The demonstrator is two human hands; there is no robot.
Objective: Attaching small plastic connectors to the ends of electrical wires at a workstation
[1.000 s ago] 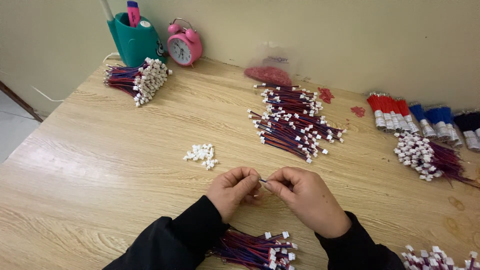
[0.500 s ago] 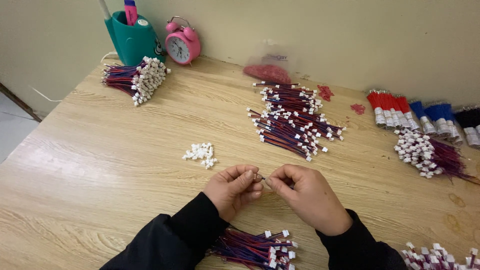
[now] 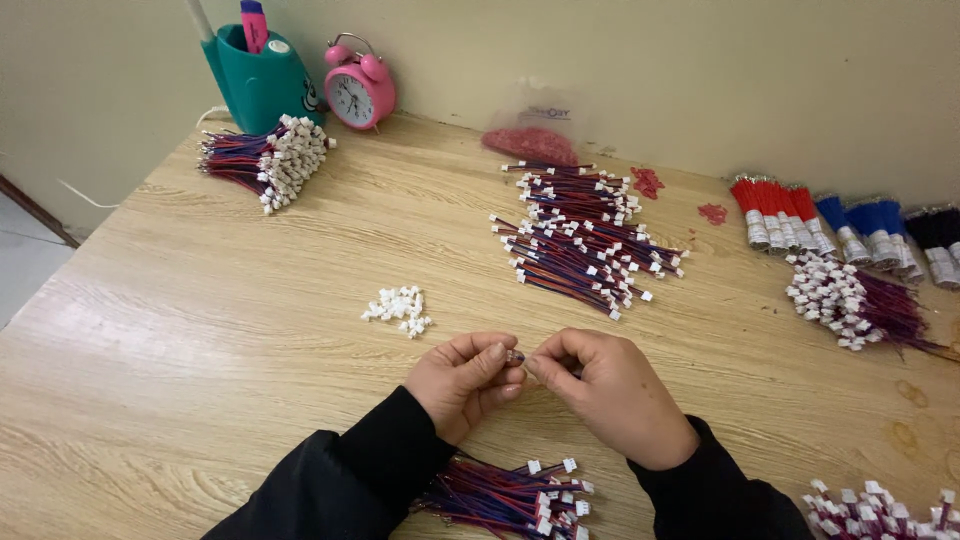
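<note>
Right now I see both hands meeting low over the wooden table (image 3: 200,330), fingertips almost touching. My left hand (image 3: 462,382) has its thumb and forefinger pressed together on a tiny piece (image 3: 515,356) that sits between the two hands; the other fingers curl under. My right hand (image 3: 610,395) pinches the same small piece from the other side, its knuckles raised and its remaining fingers folded in. The piece is too small and too covered for me to tell its exact shape.

Just in front of the left hand lies a little heap of loose white connectors (image 3: 400,308) on the bare wood. Beneath my wrists, close to the table edge, lies a bundle of red and blue wires (image 3: 510,495) with white plugs. Further out sits a larger spread pile of wired leads (image 3: 585,240), and another tied bundle (image 3: 262,160) lies at the far left near a teal pen holder (image 3: 258,85) and a pink alarm clock (image 3: 358,88). Red and blue tassel-like bunches (image 3: 820,225) line the wall on the right.
</note>
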